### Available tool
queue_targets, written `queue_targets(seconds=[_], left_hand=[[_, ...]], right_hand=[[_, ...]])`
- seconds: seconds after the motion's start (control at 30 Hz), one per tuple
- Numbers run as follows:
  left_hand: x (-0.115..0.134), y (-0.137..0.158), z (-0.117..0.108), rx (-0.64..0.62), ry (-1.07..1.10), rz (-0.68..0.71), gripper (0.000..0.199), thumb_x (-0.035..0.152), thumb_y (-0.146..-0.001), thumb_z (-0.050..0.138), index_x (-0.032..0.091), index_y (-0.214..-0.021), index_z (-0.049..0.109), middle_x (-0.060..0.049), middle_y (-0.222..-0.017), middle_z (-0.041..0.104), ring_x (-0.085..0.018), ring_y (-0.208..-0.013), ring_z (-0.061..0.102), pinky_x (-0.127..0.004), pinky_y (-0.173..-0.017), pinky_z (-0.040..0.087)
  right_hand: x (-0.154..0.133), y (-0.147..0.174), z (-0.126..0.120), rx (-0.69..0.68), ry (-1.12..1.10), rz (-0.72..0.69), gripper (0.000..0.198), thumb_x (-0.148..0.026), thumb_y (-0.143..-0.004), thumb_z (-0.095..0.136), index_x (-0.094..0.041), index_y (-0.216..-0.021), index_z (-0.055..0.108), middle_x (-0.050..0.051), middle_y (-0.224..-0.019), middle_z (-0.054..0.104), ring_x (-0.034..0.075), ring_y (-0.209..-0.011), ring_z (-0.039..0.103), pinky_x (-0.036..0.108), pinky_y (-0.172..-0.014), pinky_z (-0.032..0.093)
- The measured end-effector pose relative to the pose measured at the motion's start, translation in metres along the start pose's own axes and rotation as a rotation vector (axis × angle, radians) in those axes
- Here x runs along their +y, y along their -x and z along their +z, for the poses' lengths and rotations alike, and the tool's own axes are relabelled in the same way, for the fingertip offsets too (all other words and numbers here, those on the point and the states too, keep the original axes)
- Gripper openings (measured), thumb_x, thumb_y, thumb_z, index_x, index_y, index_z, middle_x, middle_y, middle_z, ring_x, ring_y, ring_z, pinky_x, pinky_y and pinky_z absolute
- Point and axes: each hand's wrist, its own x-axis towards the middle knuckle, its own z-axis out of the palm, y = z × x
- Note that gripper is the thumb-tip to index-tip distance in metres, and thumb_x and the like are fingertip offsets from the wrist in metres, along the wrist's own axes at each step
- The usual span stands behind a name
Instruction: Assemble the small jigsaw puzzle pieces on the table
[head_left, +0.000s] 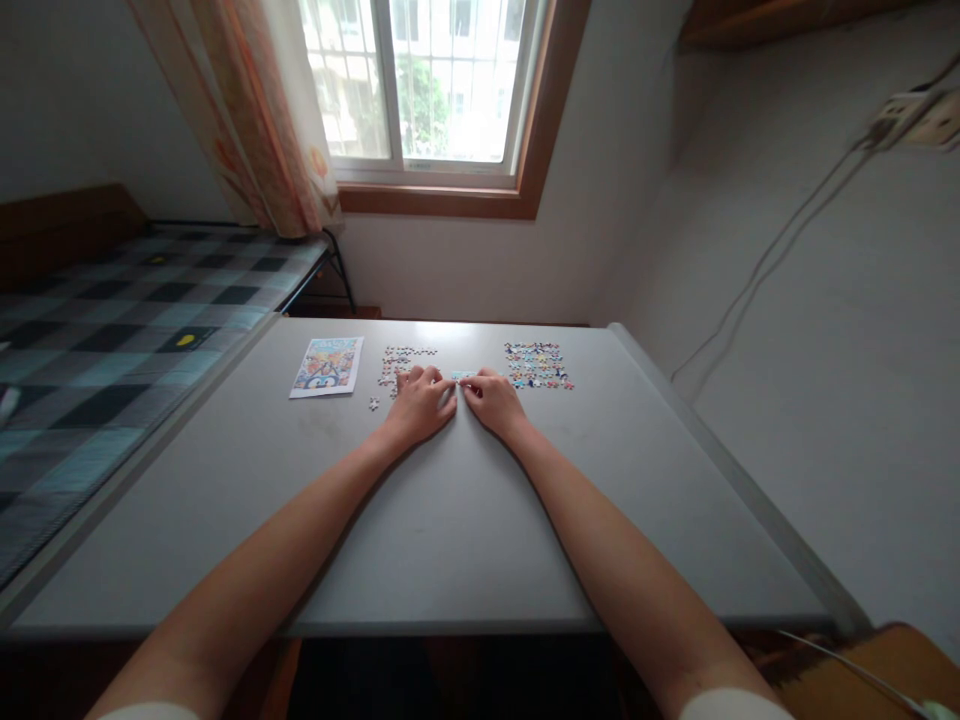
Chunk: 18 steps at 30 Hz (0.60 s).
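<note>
My left hand (424,403) and my right hand (493,401) rest on the table with their fingertips almost meeting. Between the fingertips is a small jigsaw puzzle piece (457,381), which both hands appear to grip; the fingers partly hide it. Just behind it lies a small joined, light-blue strip of puzzle (465,373). Loose puzzle pieces (397,353) are laid out beside and behind my left hand, some covered by its fingers. Rows of more colourful pieces (536,362) lie to the right of my right hand. One single piece (373,404) sits apart at the left.
A printed picture sheet (327,366) lies on the grey-white table (450,540) at the left. Beyond the table's left edge is a bed with a checked cover (225,270). A window (450,90) is ahead, and a cable (757,270) hangs along the right wall.
</note>
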Motion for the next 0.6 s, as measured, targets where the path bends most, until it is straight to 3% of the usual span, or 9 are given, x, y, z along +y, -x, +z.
queue_targets(seconds=[0.6], left_hand=[[-0.0002, 0.0002, 0.0002, -0.018, 0.03, -0.01, 0.029, 0.038, -0.085, 0.05, 0.026, -0.106, 0.066, -0.009, -0.103, 0.057, -0.028, -0.104, 0.045, -0.045, -0.09, 0.029]], right_hand=[[-0.0012, -0.0015, 0.0017, -0.003, 0.058, -0.022, 0.026, -0.026, -0.088, 0.048, -0.024, -0.102, 0.069, 0.004, -0.085, 0.062, 0.015, -0.076, 0.058, 0.025, -0.073, 0.041]])
